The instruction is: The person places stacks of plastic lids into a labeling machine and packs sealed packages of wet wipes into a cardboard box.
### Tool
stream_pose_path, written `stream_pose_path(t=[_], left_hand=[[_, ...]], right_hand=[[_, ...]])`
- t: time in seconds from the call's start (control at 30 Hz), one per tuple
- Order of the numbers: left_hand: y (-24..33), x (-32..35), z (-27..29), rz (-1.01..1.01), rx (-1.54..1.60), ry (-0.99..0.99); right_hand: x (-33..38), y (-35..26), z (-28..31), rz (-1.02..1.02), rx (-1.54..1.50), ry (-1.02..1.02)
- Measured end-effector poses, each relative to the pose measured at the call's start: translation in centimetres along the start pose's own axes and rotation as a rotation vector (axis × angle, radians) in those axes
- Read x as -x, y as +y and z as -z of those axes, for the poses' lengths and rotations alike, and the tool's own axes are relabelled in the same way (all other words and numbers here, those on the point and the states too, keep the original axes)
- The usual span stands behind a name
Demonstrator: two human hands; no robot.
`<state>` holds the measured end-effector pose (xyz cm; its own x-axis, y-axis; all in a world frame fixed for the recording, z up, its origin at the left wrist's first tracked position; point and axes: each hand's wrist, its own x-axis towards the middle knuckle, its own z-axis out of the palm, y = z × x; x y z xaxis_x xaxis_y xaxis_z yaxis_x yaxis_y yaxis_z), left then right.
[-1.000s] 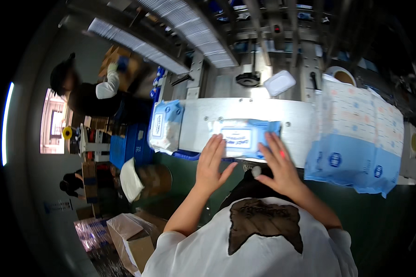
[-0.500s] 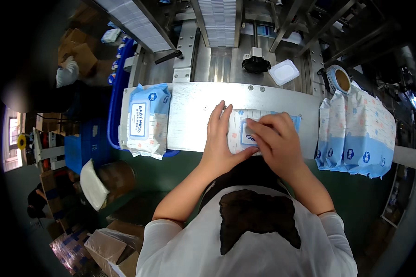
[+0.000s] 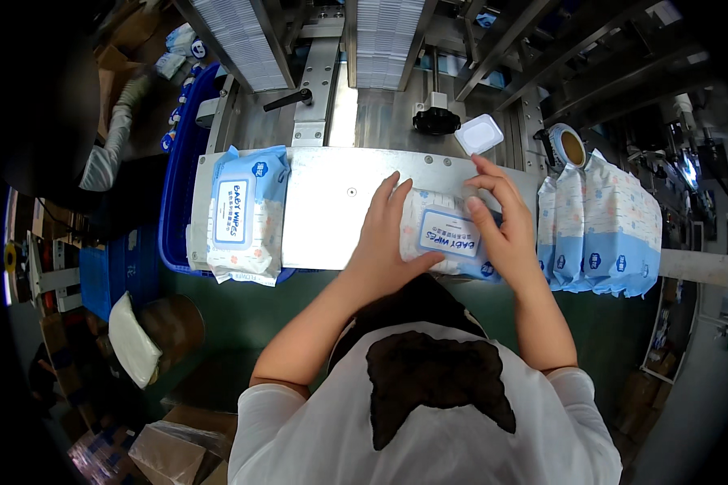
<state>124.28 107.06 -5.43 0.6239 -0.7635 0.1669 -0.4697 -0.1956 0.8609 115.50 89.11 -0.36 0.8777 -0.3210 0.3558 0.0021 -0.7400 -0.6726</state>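
Note:
A soft blue-and-white wet wipes pack (image 3: 442,234) lies on the pale metal plate in front of me, its white label with a blue border facing up. My left hand (image 3: 383,240) holds its left end, fingers along the far side and thumb on the near part. Over the right end, my right hand (image 3: 501,222) is raised with curled fingers apart, and I see nothing between them. A small white plastic lid (image 3: 479,133) lies beyond its fingertips. To the left, another wipes pack (image 3: 247,217) lies label up.
Several wipes packs (image 3: 603,230) stand together on the right, near a tape roll (image 3: 570,146). The metal plate (image 3: 323,212) borders a machine with stacks of white sheets (image 3: 388,44) and a black knob (image 3: 436,121). A blue bin (image 3: 174,230) sits left. Another person's sleeved arm (image 3: 113,149) shows far left.
My right hand has lifted off the pack's label and moved toward its right end. The pack has turned slightly and its label shows fully. My left hand stays on it. The whole view has shifted slightly.

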Motion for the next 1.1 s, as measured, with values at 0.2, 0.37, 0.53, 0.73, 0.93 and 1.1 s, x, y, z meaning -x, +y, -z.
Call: stream_pose_path(t=[0.2,0.37,0.53,0.73,0.93,1.1], left_hand=[[0.6,-2.5,4.2,-0.031,-0.236,0.109],[0.7,-3.1,2.8,-0.096,-0.139,-0.007],[3.4,-4.3,1.5,-0.232,-0.396,-0.002],[4.4,-5.8,0.9,-0.233,-0.372,-0.147],[3.2,-5.8,1.7,-0.215,-0.087,-0.132],[1.5,-4.7,1.3,-0.426,-0.047,0.098]], right_hand=[[3.7,-0.5,1.6,-0.558,-0.659,-0.197],[6.0,-1.1,0.8,-0.251,-0.478,-0.113],[6.1,-0.5,0.2,-0.166,-0.428,-0.084],[6.4,1.0,0.6,-0.173,-0.562,-0.018],[5.5,1.0,1.2,0.068,-0.33,-0.072],[5.3,1.9,-1.0,0.206,-0.224,-0.1]])
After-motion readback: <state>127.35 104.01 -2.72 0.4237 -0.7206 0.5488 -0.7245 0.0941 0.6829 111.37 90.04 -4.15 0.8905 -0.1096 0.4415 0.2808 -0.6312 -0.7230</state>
